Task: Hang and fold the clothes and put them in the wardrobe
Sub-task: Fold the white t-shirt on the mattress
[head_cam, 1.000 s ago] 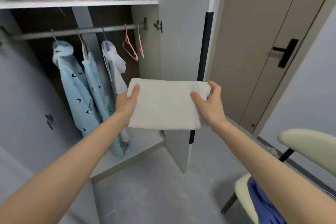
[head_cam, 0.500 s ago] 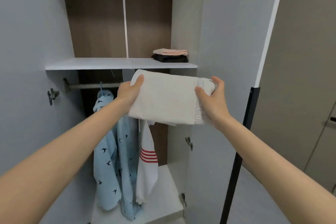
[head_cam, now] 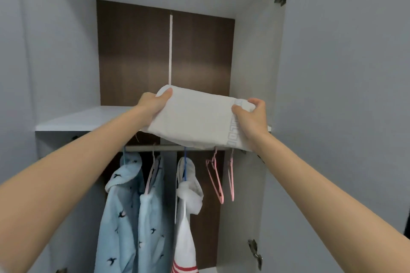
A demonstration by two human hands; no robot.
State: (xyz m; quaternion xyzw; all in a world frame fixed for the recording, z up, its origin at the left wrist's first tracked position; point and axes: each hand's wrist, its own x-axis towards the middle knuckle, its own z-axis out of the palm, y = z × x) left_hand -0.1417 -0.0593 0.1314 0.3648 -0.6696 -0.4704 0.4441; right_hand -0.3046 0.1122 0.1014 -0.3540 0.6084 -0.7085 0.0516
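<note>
Hanging beneath the shelf (head_cam: 88, 117): blue robes (head_cam: 124, 217), pink hangers (head_cam: 214, 182).

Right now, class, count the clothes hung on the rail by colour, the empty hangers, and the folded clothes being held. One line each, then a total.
light blue garments on the rail: 2
white garment with red stripes on the rail: 1
empty pink hangers: 2
folded white garment, held by the left hand and right hand: 1
Total: 6
</note>
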